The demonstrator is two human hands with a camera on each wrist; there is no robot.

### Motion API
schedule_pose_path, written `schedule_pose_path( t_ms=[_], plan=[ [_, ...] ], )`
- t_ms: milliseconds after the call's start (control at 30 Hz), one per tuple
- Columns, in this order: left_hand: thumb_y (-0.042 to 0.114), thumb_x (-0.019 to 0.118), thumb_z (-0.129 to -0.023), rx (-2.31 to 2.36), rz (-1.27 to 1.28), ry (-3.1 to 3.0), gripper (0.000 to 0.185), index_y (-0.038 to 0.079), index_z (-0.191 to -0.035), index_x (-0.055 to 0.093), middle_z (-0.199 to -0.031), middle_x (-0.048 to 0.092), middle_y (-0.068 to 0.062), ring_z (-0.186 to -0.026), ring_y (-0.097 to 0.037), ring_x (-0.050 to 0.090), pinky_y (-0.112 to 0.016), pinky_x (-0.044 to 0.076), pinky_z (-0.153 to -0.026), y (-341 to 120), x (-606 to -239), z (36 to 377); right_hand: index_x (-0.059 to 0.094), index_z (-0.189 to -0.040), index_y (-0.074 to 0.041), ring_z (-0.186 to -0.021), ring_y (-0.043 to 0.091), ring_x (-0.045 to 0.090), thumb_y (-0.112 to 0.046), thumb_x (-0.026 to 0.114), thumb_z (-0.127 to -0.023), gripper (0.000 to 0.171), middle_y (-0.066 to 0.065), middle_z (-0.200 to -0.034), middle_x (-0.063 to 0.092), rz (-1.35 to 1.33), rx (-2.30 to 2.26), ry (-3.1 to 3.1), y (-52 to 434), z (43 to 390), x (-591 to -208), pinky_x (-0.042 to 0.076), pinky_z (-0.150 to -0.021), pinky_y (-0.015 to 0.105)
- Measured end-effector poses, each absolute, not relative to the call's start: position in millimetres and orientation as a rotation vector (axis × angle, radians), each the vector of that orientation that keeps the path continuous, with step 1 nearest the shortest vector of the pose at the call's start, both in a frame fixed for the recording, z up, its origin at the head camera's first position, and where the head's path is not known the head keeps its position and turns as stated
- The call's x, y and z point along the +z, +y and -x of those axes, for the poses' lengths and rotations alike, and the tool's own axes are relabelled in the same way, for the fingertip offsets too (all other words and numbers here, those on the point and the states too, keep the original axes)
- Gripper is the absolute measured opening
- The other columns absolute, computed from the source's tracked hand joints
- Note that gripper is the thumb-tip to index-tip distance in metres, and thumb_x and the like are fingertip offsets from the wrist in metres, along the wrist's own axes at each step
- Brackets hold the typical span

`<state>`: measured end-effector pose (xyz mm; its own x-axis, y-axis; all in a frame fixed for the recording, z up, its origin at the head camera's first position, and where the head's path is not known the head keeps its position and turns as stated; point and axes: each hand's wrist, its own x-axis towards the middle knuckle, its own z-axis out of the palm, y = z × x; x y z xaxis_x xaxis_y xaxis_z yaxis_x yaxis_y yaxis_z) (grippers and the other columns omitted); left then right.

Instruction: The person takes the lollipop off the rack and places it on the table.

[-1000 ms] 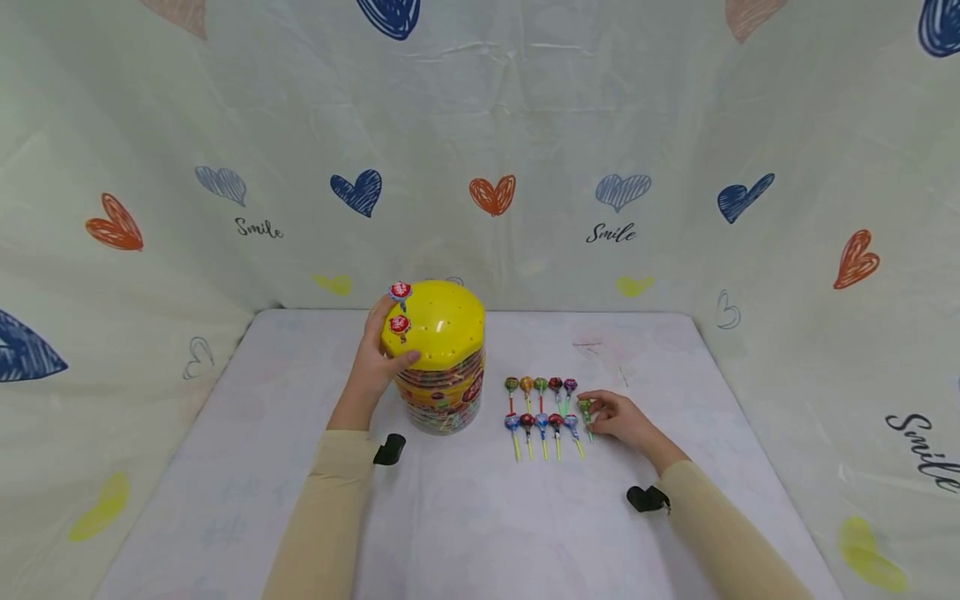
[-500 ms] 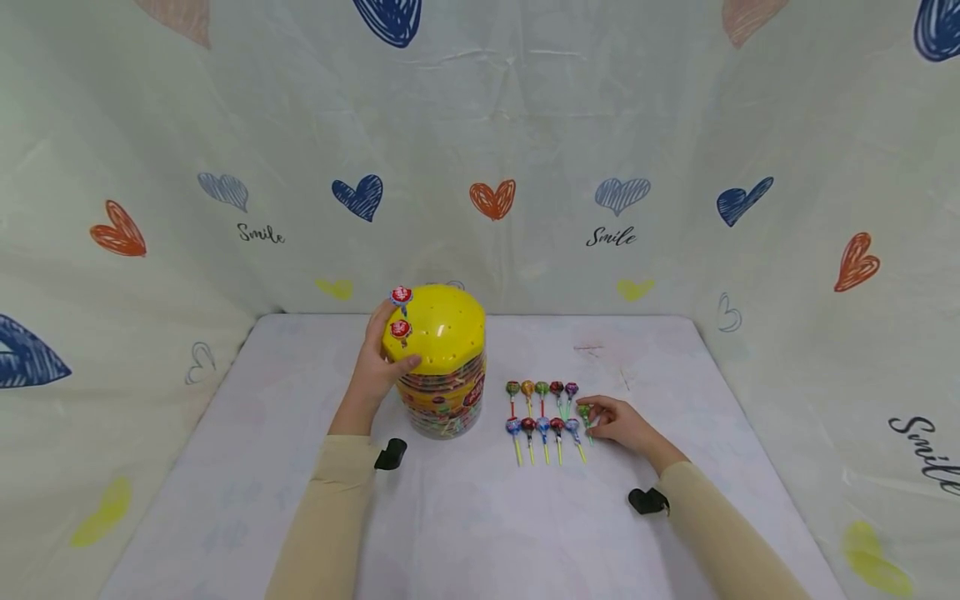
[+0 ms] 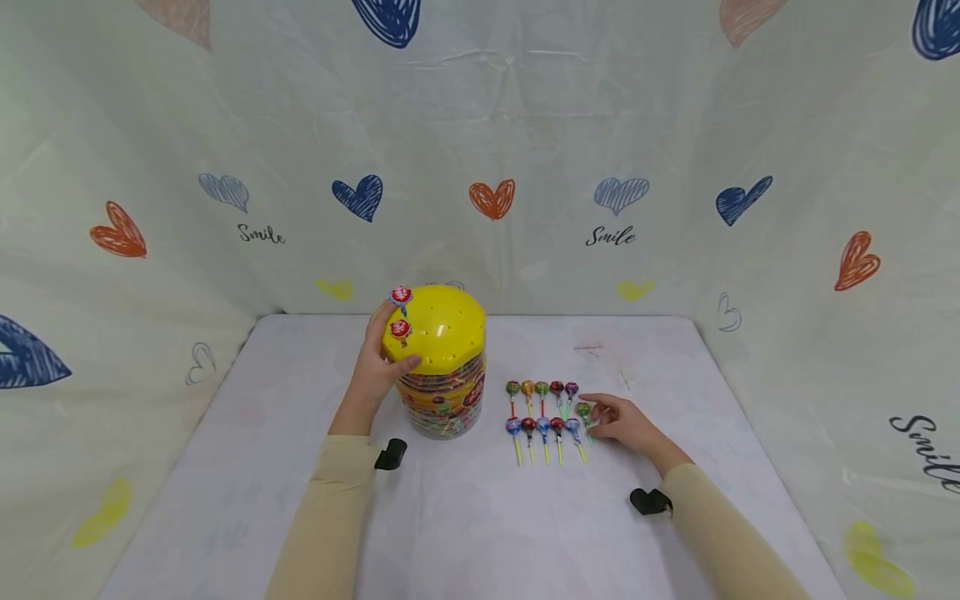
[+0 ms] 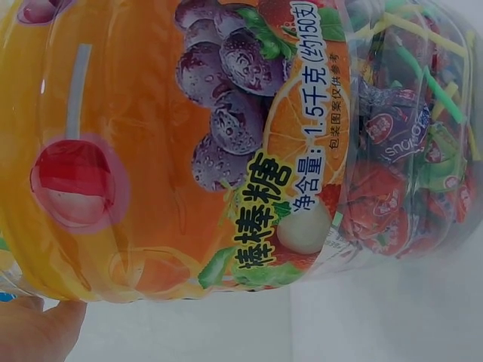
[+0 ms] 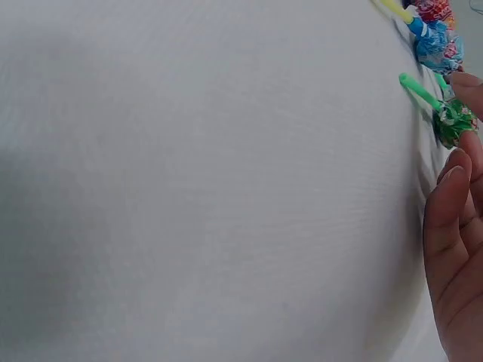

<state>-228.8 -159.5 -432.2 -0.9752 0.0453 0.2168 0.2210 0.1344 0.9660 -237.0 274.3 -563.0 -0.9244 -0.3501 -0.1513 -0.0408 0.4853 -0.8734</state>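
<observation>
A big clear jar of lollipops (image 3: 442, 400) with a yellow lid (image 3: 442, 329) stands upright on the table. My left hand (image 3: 375, 367) grips its lid edge from the left, thumb on the near side and fingers behind. In the left wrist view the jar's orange fruit label (image 4: 151, 151) fills most of the picture. To the right lie two rows of lollipops (image 3: 543, 425), sticks toward me. At their right end lies a green-wrapped lollipop (image 3: 583, 410) with a green stick. My right hand (image 3: 622, 421) is beside it, thumb and fingers parted around its head.
A white-covered table (image 3: 480, 533) lies under everything. Behind it hangs a pale backdrop (image 3: 480, 108) printed with hearts and "Smile". Black devices (image 3: 390, 454) show at both wrists.
The right thumb and fingers have parted slightly, so more of the green lollipop shows. The left hand and jar keep their place; the head view has shifted slightly.
</observation>
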Motion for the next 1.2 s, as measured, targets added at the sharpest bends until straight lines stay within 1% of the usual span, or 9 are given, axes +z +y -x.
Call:
schedule_pose_path(
  t_ms=[167,333,533,600,700,833,900,967,1200],
  plan=[
    [0.02,0.072,-0.089,-1.989,0.3,-2.234,0.081,0.023,-0.155,0.025,-0.16,0.01,0.004,-0.14,-0.024,0.027,-0.043,0.032,-0.112,-159,-432,229,0.053,-0.138,-0.004,-0.077,0.022,0.052,0.002,0.071,-0.084,0.057,0.015,-0.1,0.055,0.316,-1.451,2.48,266,237,-540,0.049,-0.06,0.028],
    [0.022,0.073,-0.088,-2.01,0.336,-2.218,0.083,0.018,-0.155,0.024,-0.161,0.007,-0.001,-0.14,-0.027,0.026,-0.044,0.029,-0.113,-159,-430,227,0.052,-0.138,0.0,-0.089,0.025,0.057,0.006,0.068,-0.085,0.055,0.025,-0.113,0.056,0.492,-1.56,2.496,251,239,-513,0.054,-0.071,0.027],
    [0.024,0.072,-0.089,-2.013,0.333,-2.235,0.082,0.013,-0.154,0.024,-0.16,0.008,-0.005,-0.139,-0.029,0.026,-0.044,0.029,-0.113,-153,-410,212,0.055,-0.135,-0.003,-0.097,0.029,0.058,0.003,0.071,-0.085,0.052,0.02,-0.119,0.059,0.675,-1.676,2.48,224,240,-480,0.054,-0.081,0.027],
    [0.023,0.072,-0.089,-2.022,0.327,-2.233,0.082,0.013,-0.154,0.024,-0.16,0.009,-0.005,-0.139,-0.028,0.026,-0.043,0.029,-0.114,-152,-407,210,0.056,-0.135,-0.002,-0.099,0.033,0.058,0.003,0.071,-0.085,0.052,0.018,-0.119,0.059,0.746,-1.691,2.475,213,240,-469,0.053,-0.086,0.031],
    [0.022,0.072,-0.089,-2.03,0.327,-2.227,0.081,0.013,-0.154,0.025,-0.16,0.009,-0.004,-0.138,-0.028,0.027,-0.043,0.029,-0.114,-152,-405,210,0.055,-0.134,-0.001,-0.105,0.038,0.055,0.007,0.071,-0.085,0.052,0.017,-0.121,0.059,0.841,-1.727,2.442,194,239,-451,0.049,-0.094,0.043],
    [0.018,0.07,-0.09,-2.026,0.327,-2.237,0.078,0.014,-0.154,0.025,-0.16,0.009,-0.004,-0.138,-0.027,0.028,-0.042,0.03,-0.113,-152,-405,211,0.056,-0.13,0.005,-0.112,0.041,0.051,0.011,0.07,-0.083,0.049,0.021,-0.123,0.058,0.956,-1.753,2.43,168,228,-418,0.042,-0.098,0.056],
    [0.018,0.07,-0.09,-2.025,0.324,-2.242,0.079,0.014,-0.154,0.024,-0.16,0.008,-0.004,-0.138,-0.027,0.027,-0.042,0.03,-0.113,-153,-407,213,0.056,-0.128,0.006,-0.114,0.04,0.051,0.01,0.07,-0.083,0.047,0.022,-0.124,0.058,0.991,-1.746,2.441,157,223,-403,0.04,-0.1,0.057],
    [0.018,0.071,-0.09,-2.019,0.316,-2.244,0.08,0.015,-0.155,0.023,-0.161,0.007,-0.004,-0.139,-0.027,0.025,-0.043,0.03,-0.113,-155,-413,218,0.057,-0.127,0.006,-0.116,0.037,0.051,0.009,0.07,-0.083,0.046,0.02,-0.125,0.058,1.016,-1.737,2.445,146,221,-393,0.04,-0.102,0.053],
    [0.023,0.074,-0.088,-1.992,0.327,-2.223,0.082,0.022,-0.155,0.026,-0.161,0.008,0.001,-0.142,-0.025,0.021,-0.044,0.029,-0.114,-161,-434,232,0.06,-0.128,-0.001,-0.122,0.026,0.048,0.005,0.072,-0.084,0.046,0.012,-0.129,0.057,1.081,-1.749,2.427,115,236,-386,0.036,-0.106,0.048]
  ],
)
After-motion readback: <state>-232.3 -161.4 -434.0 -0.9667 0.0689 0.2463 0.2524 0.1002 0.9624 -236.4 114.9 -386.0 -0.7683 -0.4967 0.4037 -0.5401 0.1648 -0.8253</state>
